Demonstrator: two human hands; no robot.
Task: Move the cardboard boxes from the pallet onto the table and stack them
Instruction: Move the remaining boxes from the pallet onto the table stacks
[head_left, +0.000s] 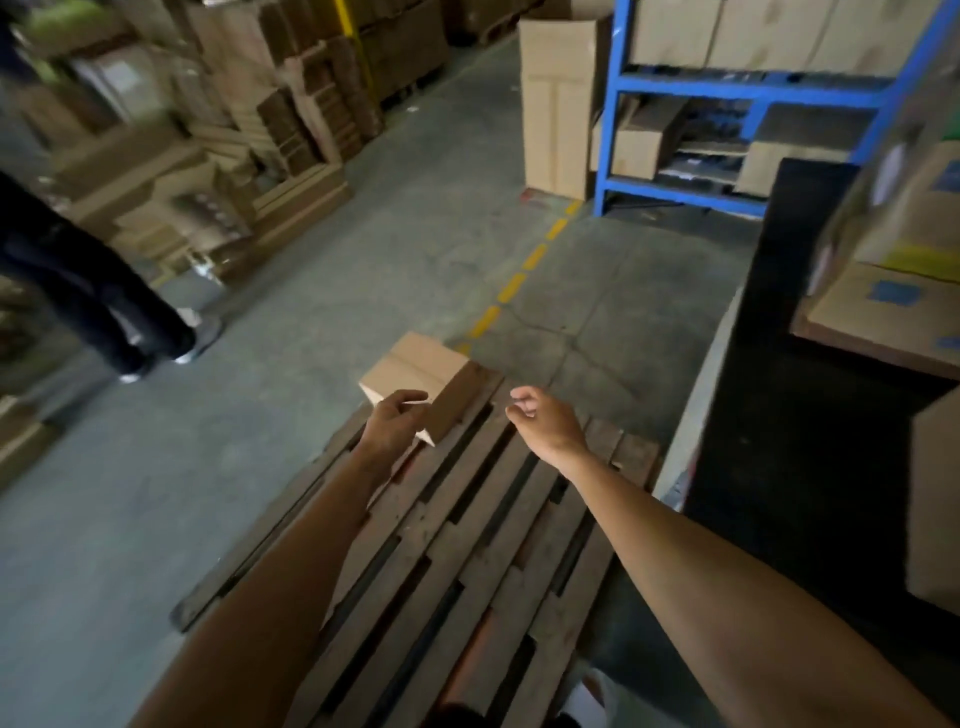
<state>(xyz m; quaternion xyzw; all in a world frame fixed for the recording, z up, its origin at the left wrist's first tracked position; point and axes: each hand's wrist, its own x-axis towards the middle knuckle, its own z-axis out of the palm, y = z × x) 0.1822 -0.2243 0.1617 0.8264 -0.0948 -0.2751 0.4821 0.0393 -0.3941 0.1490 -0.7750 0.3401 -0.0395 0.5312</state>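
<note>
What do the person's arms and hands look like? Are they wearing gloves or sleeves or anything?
No gloves and no sleeves in view. Both forearms are bare all the way to the bottom edge of the picture. The left hand and the right hand are bare too. I can see no watch, ring, or bracelet on either wrist or on the fingers, though the picture is a bit blurry.

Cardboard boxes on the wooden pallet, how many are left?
1: a small brown cardboard box at the far end of the wooden slatted pallet, by the left hand. None looks hidden.
</note>
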